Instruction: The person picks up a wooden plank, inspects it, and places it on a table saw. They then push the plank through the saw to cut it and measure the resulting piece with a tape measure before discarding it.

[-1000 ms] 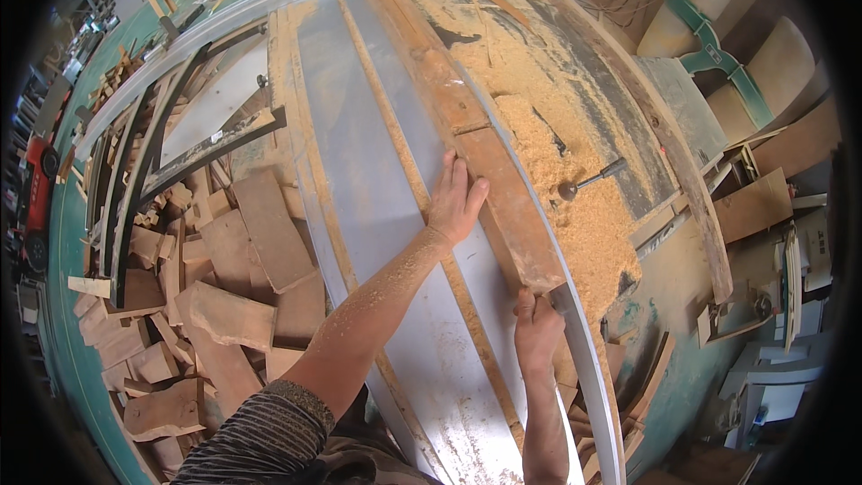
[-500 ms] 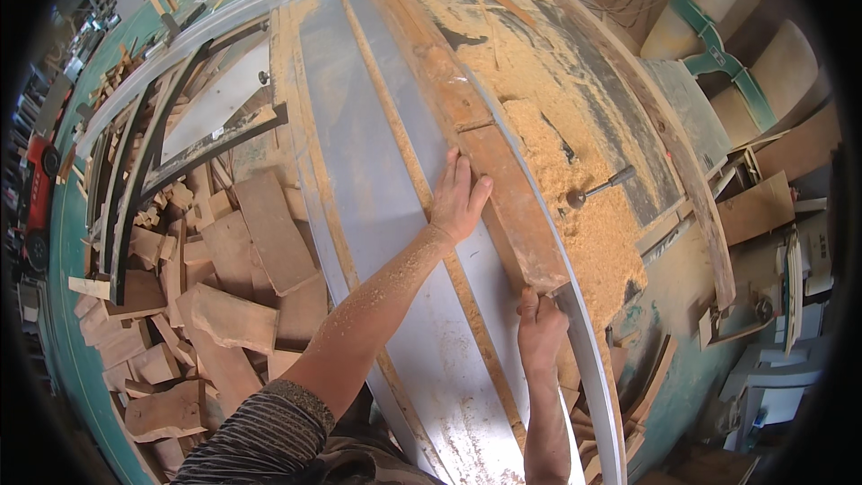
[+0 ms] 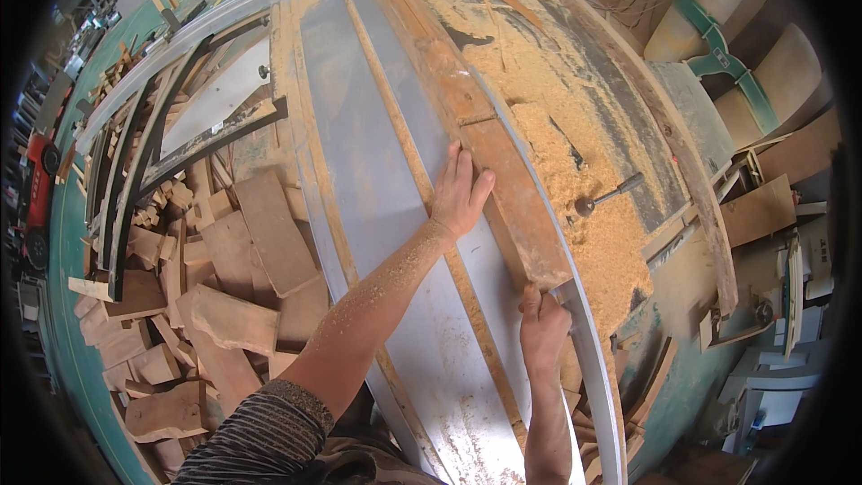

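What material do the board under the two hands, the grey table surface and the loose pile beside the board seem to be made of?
The board under the left hand and right hand looks like rough, unfinished wood: reddish-brown, matte, dusty. The table surface appears to be smooth sheet metal: even grey with a dull sheen. The pile seems to be sawdust: pale tan, fine and loosely heaped.

plank (image 3: 516,207) on saw table (image 3: 395,216) | offcut pile (image 3: 206,296) left | sawdust (image 3: 584,189) right

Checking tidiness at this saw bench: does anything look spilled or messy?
Yes. Sawdust lies heaped on the table right of the plank, and wood offcuts are piled loosely beside the bench's left side.
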Motion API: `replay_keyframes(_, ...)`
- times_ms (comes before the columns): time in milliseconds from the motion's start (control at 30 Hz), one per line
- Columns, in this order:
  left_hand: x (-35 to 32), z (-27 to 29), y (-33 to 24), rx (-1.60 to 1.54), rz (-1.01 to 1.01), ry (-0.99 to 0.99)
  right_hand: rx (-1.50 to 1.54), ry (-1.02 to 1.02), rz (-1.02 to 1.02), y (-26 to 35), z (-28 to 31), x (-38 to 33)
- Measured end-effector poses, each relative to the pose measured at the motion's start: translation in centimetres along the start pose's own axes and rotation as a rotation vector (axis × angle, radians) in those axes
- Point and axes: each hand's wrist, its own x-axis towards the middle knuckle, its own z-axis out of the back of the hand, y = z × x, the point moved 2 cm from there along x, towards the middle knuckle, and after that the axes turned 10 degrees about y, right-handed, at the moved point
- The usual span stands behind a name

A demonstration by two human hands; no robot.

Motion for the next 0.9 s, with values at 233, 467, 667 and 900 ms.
replay_keyframes(233, 1.0, 0.7, 0.4, 0.002, 0.002, 0.001, 0.016, -0.025, 0.026, 1.2, -0.3, 0.8)
replay_keyframes(467, 2.0, 1.3, 1.0, 0.039, -0.079, -0.012, 0.008, -0.032, 0.032, 1.9, -0.8, 1.8)
replay_keyframes(667, 2.6, 1.5, 1.7, -0.023, -0.004, -0.025, -0.05, -0.043, 0.071, 1.7, -1.3, 2.6)
replay_keyframes(900, 3.4, 1.9, 2.5, -0.004, 0.003, -0.018, -0.043, 0.0, 0.006, 3.0, -1.3, 3.3)
